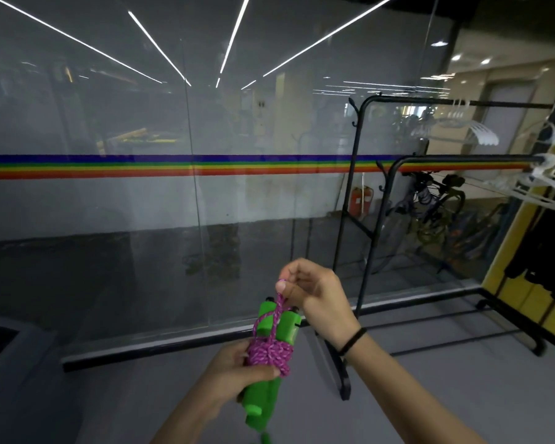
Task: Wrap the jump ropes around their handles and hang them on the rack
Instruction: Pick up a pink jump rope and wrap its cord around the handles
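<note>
Obs., standing behind the person, facing the glass wall (109,203). A rainbow stripe (173,166) runs across it at mid height; ceiling light strips are reflected above.

Right side: black rack (462,158) on the grey floor (462,395), just in front of the glass. White hangers (484,136) hang on its bars. No rope on the rack yet.

Both forearms are raised in front of the body, low centre of view.

Left hand (237,370): fingers curled round the two green handles (263,398), held side by side and tilted slightly right, thumb lying against the coil. The lower handle ends stick out below the fist.

Rope (269,350): pink-purple cord, wound in a tight bundle round the middle of both handles, well apart from the rack.

Right hand (314,293): thumb and forefinger pinch one strand of the rope just above the handle tops; the strand runs taut down to the coil. The other fingers are curled in. Black band (353,341) on the right wrist.
</note>
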`<move>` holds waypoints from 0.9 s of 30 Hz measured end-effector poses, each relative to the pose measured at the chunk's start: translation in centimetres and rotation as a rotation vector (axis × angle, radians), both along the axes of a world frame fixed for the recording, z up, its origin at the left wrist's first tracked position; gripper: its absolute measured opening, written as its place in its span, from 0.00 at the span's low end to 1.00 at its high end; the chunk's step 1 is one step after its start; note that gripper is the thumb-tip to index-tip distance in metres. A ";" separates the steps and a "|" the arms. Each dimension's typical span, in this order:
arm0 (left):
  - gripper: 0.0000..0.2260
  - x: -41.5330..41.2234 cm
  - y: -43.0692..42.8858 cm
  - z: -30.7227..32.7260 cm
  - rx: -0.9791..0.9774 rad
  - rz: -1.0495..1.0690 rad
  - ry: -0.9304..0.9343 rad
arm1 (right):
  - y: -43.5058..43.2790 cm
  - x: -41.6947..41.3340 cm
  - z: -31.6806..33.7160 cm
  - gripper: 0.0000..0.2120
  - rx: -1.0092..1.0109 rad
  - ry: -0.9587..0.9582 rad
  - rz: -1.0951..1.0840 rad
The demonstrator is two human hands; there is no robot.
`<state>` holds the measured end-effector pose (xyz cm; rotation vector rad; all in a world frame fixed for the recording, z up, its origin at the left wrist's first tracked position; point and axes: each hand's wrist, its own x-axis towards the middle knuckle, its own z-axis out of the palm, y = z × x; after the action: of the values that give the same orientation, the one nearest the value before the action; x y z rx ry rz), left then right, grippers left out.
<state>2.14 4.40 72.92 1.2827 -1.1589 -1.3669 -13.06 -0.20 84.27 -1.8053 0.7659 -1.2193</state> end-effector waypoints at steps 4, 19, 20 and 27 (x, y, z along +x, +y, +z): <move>0.35 -0.3 -1.5 0.2 -0.037 0.037 -0.023 | -0.7 -0.7 1.1 0.10 -0.075 0.111 -0.047; 0.07 -5.0 -13.5 5.2 -0.319 0.118 -0.104 | -11.2 -4.0 -1.9 0.09 -0.004 0.293 -0.247; 0.07 -5.4 -14.8 5.2 -0.323 0.113 -0.101 | -12.4 -4.4 -2.0 0.09 0.002 0.295 -0.256; 0.13 -10.1 -26.6 4.9 -0.402 0.137 -0.154 | -24.6 -8.5 -3.5 0.12 -0.011 0.303 -0.315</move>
<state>-7.94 -22.24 77.79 1.1619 -1.3433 -0.8902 -21.53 -24.82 80.82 -1.9554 1.2557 -1.1556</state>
